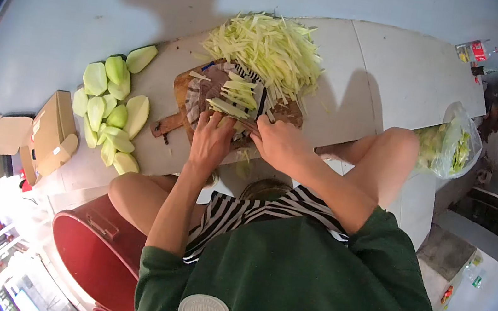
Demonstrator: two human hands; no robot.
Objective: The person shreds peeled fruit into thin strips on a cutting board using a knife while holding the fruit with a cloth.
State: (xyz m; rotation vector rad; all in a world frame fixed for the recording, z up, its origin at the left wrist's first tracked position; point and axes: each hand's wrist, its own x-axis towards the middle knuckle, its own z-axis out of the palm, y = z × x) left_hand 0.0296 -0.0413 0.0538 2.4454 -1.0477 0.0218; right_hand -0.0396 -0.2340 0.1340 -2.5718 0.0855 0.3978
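A round wooden cutting board with a handle lies on the tiled surface, with a striped cloth on it. Cut strips of green mango rest on the cloth. My left hand presses its fingertips on a pale green mango piece at the near side of the board. Close on its right, my right hand is closed round a knife, mostly hidden by the fingers. Behind the board rises a large heap of shredded green mango.
Several peeled green mangoes lie to the left, beside an open cardboard box. A clear plastic bag with pale green contents sits at the right. A red bucket stands at lower left; a bottle lies at far right.
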